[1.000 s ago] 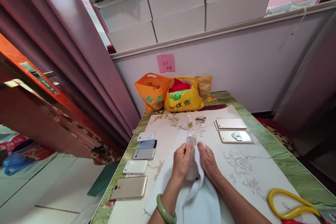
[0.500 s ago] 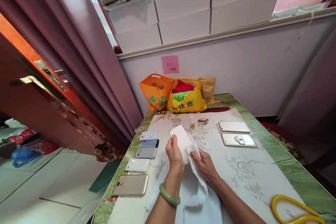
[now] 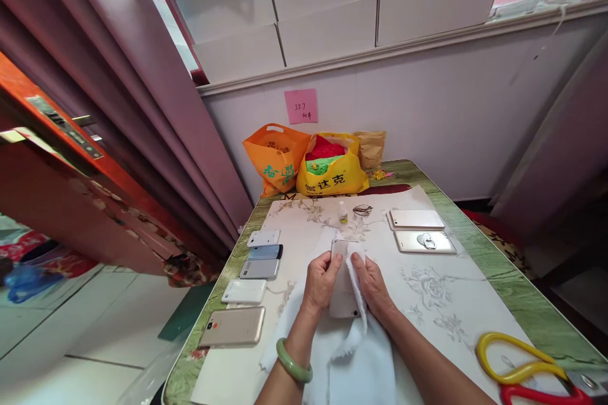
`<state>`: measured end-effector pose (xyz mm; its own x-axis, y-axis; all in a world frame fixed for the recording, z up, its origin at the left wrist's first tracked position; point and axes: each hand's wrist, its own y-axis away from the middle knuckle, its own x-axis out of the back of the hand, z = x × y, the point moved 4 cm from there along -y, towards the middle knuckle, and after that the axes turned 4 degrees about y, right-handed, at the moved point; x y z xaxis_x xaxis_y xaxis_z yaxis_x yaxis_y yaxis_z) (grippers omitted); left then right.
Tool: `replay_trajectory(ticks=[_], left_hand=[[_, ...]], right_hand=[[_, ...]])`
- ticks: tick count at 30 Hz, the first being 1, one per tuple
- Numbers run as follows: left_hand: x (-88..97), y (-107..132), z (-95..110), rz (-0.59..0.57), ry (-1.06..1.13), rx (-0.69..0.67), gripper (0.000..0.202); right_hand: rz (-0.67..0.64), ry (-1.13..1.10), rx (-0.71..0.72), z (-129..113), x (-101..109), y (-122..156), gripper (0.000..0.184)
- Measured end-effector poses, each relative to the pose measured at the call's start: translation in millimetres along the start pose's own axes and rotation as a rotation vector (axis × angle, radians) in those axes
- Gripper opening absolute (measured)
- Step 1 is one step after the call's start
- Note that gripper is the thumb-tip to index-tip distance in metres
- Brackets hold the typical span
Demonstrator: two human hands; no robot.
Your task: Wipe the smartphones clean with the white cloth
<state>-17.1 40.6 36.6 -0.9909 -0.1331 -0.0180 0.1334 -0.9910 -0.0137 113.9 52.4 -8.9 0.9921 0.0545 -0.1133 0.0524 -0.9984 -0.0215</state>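
Note:
A pale smartphone [image 3: 340,304] is held upright between both hands over the middle of the table, its camera corner toward me. My left hand [image 3: 321,280] grips its left edge, the thumb resting on the back. My right hand [image 3: 374,285] is closed on a white cloth [image 3: 361,361] with a frayed edge and presses it against the phone's right side. The rest of the cloth hangs down toward my lap side. My right fingers behind the phone are hidden.
Several phones [image 3: 234,326] lie in a column at the left; two more [image 3: 418,219] lie at the right. A small bottle [image 3: 342,213] and glasses [image 3: 363,210] stand beyond my hands. Yellow-and-red scissors [image 3: 517,367] lie front right. An orange bag [image 3: 275,161] and yellow bag [image 3: 332,183] stand at the back.
The phone has turned from a tilt to nearly upright, its camera end now toward me. My right hand and the cloth have moved up along it. The view has shifted slightly.

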Motion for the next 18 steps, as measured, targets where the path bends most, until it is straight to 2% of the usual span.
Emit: replay_trajectory(ticks=[3, 6, 8, 9, 10, 12, 15, 18], left_hand=[[4.9, -8.6, 0.1, 0.242, 0.112, -0.026, 0.046], [6.6, -15.1, -2.4, 0.487, 0.257, -0.045, 0.046], [5.0, -14.7, -3.2, 0.557, 0.323, -0.071, 0.045], [3.7, -12.6, -3.0, 0.555, 0.338, -0.086, 0.043], [2.4, -9.2, -2.6, 0.526, 0.335, -0.095, 0.041], [0.5, 0.9, -1.3, 0.392, 0.267, -0.085, 0.037], [3.3, 19.9, -0.8, 0.089, 0.076, 0.035, 0.036], [15.6, 32.3, 1.4, -0.217, 0.047, 0.193, 0.04]], right_hand=[[-0.078, 0.09, 0.071, -2.1, -6.0, 4.5, 0.051], [-0.133, 0.101, 0.085, -5.0, -10.2, 7.9, 0.048], [-0.136, 0.054, 0.052, -6.5, -9.9, 7.5, 0.047], [-0.118, 0.016, 0.021, -6.5, -8.4, 6.3, 0.047], [-0.085, -0.033, -0.022, -5.8, -5.8, 4.5, 0.047], [0.017, -0.156, -0.121, -2.3, 1.8, 0.0, 0.048], [0.148, -0.291, -0.214, 4.0, 13.4, -7.0, 0.049], [0.181, -0.265, -0.192, 5.9, 20.3, -11.2, 0.049]])
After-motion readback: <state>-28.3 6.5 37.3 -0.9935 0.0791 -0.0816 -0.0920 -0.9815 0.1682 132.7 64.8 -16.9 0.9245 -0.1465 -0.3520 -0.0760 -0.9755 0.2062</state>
